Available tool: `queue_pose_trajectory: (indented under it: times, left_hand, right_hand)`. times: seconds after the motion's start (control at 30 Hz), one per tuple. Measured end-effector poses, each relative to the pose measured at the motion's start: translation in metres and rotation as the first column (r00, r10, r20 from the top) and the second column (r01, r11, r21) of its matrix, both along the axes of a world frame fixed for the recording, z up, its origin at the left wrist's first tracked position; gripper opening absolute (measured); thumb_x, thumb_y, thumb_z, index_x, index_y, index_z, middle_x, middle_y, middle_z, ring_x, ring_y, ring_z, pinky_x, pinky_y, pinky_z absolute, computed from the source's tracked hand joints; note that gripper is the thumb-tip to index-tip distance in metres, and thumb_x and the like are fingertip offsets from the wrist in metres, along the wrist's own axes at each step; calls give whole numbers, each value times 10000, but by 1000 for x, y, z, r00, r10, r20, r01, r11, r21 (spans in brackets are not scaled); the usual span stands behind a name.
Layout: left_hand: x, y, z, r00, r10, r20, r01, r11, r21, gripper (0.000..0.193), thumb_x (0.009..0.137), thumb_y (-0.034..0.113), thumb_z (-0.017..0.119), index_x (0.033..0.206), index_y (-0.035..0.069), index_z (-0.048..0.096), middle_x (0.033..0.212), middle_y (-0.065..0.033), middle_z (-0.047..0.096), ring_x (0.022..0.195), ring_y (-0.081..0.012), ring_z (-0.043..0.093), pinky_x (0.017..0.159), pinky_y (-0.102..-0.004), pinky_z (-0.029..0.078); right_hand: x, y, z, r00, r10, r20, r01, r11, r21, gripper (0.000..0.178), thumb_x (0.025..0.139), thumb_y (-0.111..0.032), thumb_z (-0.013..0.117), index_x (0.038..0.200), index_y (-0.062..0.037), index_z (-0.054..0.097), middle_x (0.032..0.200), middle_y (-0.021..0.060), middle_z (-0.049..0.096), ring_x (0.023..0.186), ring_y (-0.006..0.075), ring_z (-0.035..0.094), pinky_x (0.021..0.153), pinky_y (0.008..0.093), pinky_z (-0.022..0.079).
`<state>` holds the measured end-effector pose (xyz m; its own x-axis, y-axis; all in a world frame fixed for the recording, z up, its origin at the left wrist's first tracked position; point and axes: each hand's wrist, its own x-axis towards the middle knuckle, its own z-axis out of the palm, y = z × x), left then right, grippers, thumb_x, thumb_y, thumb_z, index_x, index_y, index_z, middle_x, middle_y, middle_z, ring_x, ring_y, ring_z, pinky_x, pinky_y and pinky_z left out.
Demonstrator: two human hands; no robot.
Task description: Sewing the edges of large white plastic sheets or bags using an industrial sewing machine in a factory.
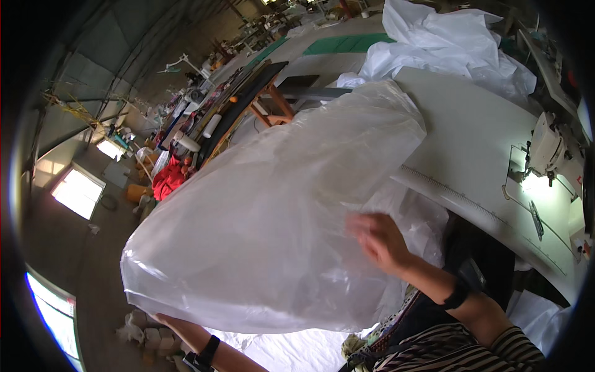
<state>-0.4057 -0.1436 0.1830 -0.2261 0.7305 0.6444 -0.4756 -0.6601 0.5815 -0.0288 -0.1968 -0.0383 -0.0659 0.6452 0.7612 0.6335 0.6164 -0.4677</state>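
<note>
A large translucent white plastic sheet [248, 211], maybe a bag, billows in front of me and spreads over the near edge of the sewing table [462, 118]. My left hand [166, 320] is at the sheet's lower left edge, its fingers hidden by the plastic. Over the right part of the sheet is my right hand [381, 242], its fingers smeared by motion; whether it touches the plastic is unclear. To the right, a sewing machine [551, 152] stands with its lamp lit. A small cutter [536, 220] lies on the tabletop near it.
More crumpled white sheeting [440, 43] is heaped at the table's far end. A dark-topped bench [245, 108] on wooden legs runs along the left, with a red cloth bundle [170, 178] beside it. White material [285, 350] lies below the sheet.
</note>
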Motion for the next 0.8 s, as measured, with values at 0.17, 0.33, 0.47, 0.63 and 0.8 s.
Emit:
queue_pose_trajectory:
  times: [0.17,0.33,0.47,0.63,0.8]
  left_hand:
    - [-7,-52,35,926,375,-50,-364,918,157,448,1043,267,424,1358,-47,484,1319,-194,568,1171,-300,602,1017,-422,504]
    - [-16,-44,100,840,542,-31,-530,831,169,448,1048,257,410,1369,-50,470,1341,-203,548,1184,-308,594,1025,-432,504]
    - [-28,-22,135,777,627,-59,-616,776,140,448,1051,249,398,1377,-52,458,1359,-210,532,1194,-314,587,1031,-440,504]
    - [-60,-5,162,393,881,-265,-836,462,295,440,1055,230,377,1382,-55,449,1384,-213,502,1203,-327,579,1047,-463,496]
    - [-113,-18,181,386,888,-251,-830,453,327,457,1048,256,376,1372,-55,460,1358,-211,519,1179,-327,589,1027,-459,506]
  right_hand:
    - [-62,-22,-46,937,316,151,-183,810,-557,333,930,-215,545,1253,-164,609,1336,119,543,1292,303,466,1079,422,392]
    - [-16,-7,-60,841,-82,534,426,710,-561,240,929,-146,554,1136,-99,666,1233,112,642,1168,283,589,965,396,467]
    - [-18,-70,-23,934,190,-303,-320,821,-473,279,934,-278,645,1162,-117,668,1016,92,707,974,237,673,882,390,514]
    - [-85,-102,-37,869,462,-177,-469,656,-591,521,899,-401,701,1330,-135,581,1200,72,651,1139,247,613,979,385,483]
    - [-89,-94,-80,891,274,-362,-445,681,-581,692,896,-409,694,1468,-135,416,1369,142,533,1252,336,526,1055,434,434]
